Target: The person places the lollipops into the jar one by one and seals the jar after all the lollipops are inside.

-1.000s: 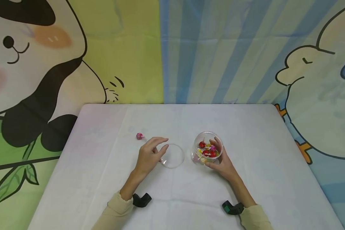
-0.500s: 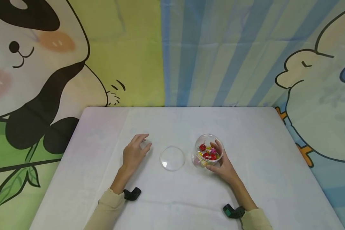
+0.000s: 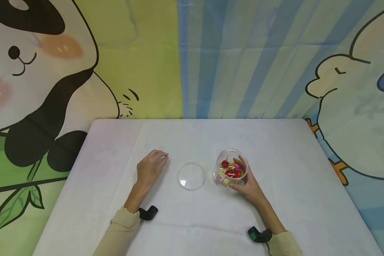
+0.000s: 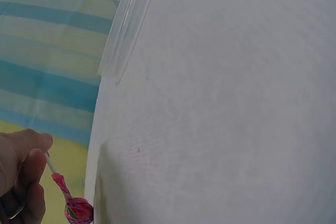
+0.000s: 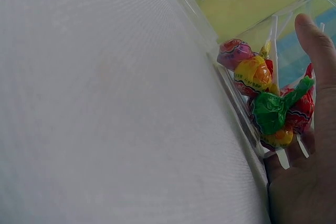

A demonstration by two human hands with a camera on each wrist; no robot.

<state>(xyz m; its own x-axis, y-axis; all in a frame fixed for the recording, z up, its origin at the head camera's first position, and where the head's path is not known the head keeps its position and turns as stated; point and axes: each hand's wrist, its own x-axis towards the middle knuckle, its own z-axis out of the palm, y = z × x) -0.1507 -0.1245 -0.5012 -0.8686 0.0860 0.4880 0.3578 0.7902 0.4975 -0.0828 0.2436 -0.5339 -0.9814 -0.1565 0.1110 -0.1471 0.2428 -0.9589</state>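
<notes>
My left hand (image 3: 148, 170) is over the left part of the table. In the left wrist view its thumb and fingertip pinch the white stick of a pink-wrapped lollipop (image 4: 79, 211), whose head hangs by the tabletop. From the head the lollipop is hidden behind the hand. My right hand (image 3: 250, 185) grips the right side of a clear, uncovered jar (image 3: 218, 173) standing on the table. Inside lie several lollipops (image 5: 269, 111) in green, yellow, red and pink wrappers. A round clear lid (image 3: 191, 176) rests flat between the hands.
A white cloth covers the table (image 3: 192, 220). Behind it hangs a printed cartoon backdrop (image 3: 147, 53). A black wrist device (image 3: 148, 213) sits at the left cuff, another black device (image 3: 260, 235) at the right.
My left hand has moved left from beside the lid to where the loose lollipop lay, and its fingers have closed on the stick. The right hand and jar have stayed put.
</notes>
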